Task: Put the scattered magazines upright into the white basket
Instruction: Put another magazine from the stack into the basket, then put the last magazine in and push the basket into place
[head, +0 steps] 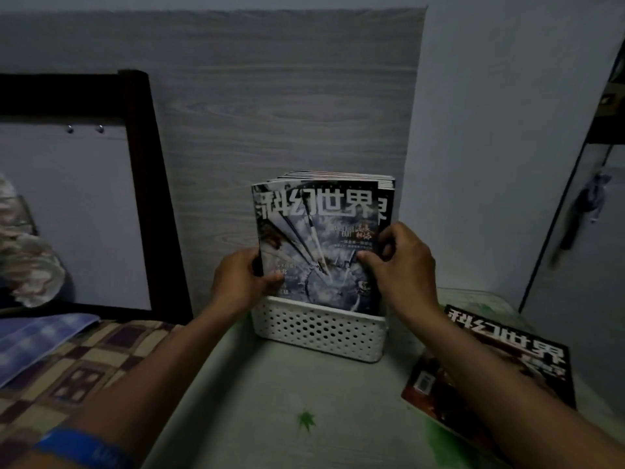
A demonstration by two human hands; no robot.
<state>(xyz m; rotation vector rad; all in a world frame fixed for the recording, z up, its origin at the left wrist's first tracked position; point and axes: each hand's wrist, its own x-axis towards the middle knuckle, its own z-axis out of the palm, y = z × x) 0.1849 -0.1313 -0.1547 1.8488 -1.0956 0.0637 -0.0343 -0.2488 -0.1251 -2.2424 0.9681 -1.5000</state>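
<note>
The front magazine [319, 245] stands upright in the white basket [319, 328], its lower edge already below the rim, with more magazines [385, 184] packed behind it. The left hand [240, 282] pinches its left edge, thumb on the cover, and the right hand [404, 262] grips the right edge with curled fingers. The step looks like seating this copy. To do it well, press both edges down evenly so the spine does not buckle, and push the copy back against the stack so it cannot slump forward. One magazine [490, 363] lies flat on the table [270, 418] right of the basket, partly under the right forearm, and seems to be next.
</note>
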